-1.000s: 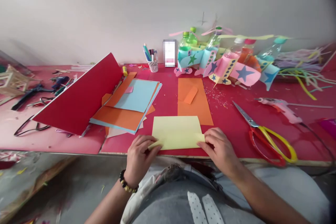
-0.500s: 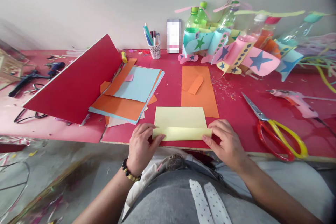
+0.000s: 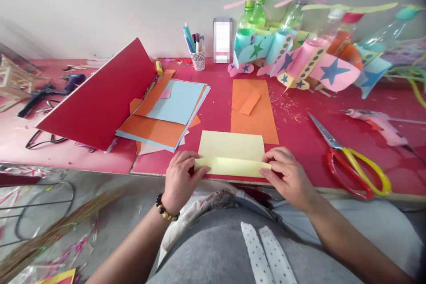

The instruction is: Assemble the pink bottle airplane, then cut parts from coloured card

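Turned up more evenly than a second ago, a flap (image 3: 234, 167) pinched at its ends by left hand (image 3: 180, 178) and right hand (image 3: 289, 177) crosses yellow paper (image 3: 231, 145) overlapping the orange sheet's (image 3: 255, 125) near edge, scissors (image 3: 338, 145) right of that sheet, bottles (image 3: 313, 55) beyond it.

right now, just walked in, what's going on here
Someone is folding a pale yellow paper at the near edge of a red table. The left grip pinches one end of the turned-over band, the right grip the other. An orange sheet lies just beyond. Scissors and a pink glue gun lie to the right, with paper-dressed bottles behind.
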`<action>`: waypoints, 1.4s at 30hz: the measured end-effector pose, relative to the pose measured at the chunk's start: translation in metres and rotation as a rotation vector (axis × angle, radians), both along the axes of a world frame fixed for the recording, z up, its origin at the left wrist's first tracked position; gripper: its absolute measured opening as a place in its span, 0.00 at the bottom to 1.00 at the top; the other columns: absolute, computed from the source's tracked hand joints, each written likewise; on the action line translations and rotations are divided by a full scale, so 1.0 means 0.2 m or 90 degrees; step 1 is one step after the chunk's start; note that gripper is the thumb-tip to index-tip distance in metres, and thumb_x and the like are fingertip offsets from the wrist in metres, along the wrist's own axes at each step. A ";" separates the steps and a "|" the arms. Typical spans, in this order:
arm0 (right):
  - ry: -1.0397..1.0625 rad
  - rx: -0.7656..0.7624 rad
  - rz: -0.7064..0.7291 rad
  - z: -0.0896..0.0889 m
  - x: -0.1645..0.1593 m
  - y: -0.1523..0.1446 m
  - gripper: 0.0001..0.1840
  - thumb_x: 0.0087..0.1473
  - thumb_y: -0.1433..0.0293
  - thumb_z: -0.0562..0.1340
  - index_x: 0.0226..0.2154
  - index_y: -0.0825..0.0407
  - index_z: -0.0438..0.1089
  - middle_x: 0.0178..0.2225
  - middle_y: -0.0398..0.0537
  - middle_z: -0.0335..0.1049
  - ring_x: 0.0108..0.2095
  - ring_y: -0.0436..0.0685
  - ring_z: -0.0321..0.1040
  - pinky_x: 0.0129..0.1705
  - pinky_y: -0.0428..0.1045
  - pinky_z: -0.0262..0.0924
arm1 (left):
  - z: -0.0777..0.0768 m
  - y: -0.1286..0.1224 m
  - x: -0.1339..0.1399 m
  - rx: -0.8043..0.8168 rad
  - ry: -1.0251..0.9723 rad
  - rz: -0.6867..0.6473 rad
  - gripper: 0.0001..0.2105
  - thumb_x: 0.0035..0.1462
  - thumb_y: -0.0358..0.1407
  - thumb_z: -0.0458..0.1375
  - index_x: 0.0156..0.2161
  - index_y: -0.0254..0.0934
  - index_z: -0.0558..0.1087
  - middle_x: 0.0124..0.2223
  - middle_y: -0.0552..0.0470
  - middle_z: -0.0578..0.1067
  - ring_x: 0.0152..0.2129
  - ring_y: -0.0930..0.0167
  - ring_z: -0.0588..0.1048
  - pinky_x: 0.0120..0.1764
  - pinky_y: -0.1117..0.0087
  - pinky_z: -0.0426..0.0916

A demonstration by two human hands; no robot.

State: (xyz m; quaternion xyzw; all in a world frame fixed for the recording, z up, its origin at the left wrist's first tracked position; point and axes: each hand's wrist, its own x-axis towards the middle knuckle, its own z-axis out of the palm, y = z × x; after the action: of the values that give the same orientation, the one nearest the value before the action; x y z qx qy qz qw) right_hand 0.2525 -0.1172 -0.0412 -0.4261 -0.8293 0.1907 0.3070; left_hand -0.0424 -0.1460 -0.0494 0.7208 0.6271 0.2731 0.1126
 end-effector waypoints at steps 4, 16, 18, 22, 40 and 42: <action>0.000 -0.002 -0.006 0.00 0.00 0.00 0.15 0.58 0.70 0.59 0.20 0.50 0.66 0.32 0.49 0.69 0.37 0.59 0.62 0.41 0.56 0.60 | 0.00 0.00 0.00 0.004 0.003 -0.004 0.17 0.57 0.42 0.59 0.21 0.37 0.64 0.41 0.48 0.75 0.36 0.68 0.71 0.40 0.66 0.65; -0.037 0.004 0.015 -0.01 0.01 0.01 0.16 0.52 0.71 0.63 0.16 0.50 0.62 0.36 0.49 0.70 0.39 0.60 0.63 0.41 0.57 0.59 | 0.01 0.01 0.01 0.018 0.012 -0.007 0.18 0.57 0.41 0.59 0.21 0.38 0.59 0.39 0.48 0.74 0.35 0.68 0.71 0.40 0.65 0.65; -0.039 0.001 0.012 -0.01 0.01 0.01 0.16 0.51 0.71 0.64 0.16 0.50 0.62 0.36 0.49 0.70 0.39 0.60 0.63 0.41 0.57 0.60 | 0.01 0.01 0.01 0.015 0.010 -0.009 0.18 0.57 0.42 0.59 0.21 0.38 0.59 0.39 0.48 0.74 0.35 0.68 0.71 0.40 0.65 0.66; -0.030 -0.010 0.005 0.00 0.01 0.01 0.17 0.51 0.72 0.64 0.16 0.50 0.60 0.36 0.49 0.70 0.39 0.60 0.63 0.41 0.57 0.60 | 0.02 0.01 0.01 0.005 0.014 -0.011 0.18 0.56 0.41 0.59 0.21 0.38 0.59 0.39 0.48 0.75 0.35 0.68 0.72 0.40 0.65 0.66; -0.021 -0.015 -0.004 0.00 0.00 0.01 0.18 0.49 0.74 0.66 0.16 0.50 0.59 0.35 0.49 0.69 0.40 0.61 0.62 0.41 0.57 0.59 | 0.04 0.00 0.02 -0.012 0.009 -0.012 0.18 0.55 0.39 0.59 0.20 0.38 0.57 0.40 0.48 0.74 0.36 0.68 0.72 0.40 0.65 0.66; -0.022 -0.014 -0.003 0.00 -0.01 0.01 0.18 0.49 0.73 0.65 0.16 0.50 0.59 0.35 0.48 0.69 0.40 0.61 0.62 0.41 0.57 0.59 | 0.04 0.00 0.02 -0.010 0.008 -0.012 0.17 0.56 0.38 0.59 0.20 0.38 0.58 0.40 0.48 0.74 0.37 0.68 0.72 0.40 0.66 0.66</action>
State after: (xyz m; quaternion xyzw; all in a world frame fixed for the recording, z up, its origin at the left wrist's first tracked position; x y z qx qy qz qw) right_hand 0.2515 -0.1160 -0.0410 -0.4346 -0.8315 0.1914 0.2883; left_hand -0.0388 -0.1454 -0.0409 0.7274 0.6232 0.2625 0.1170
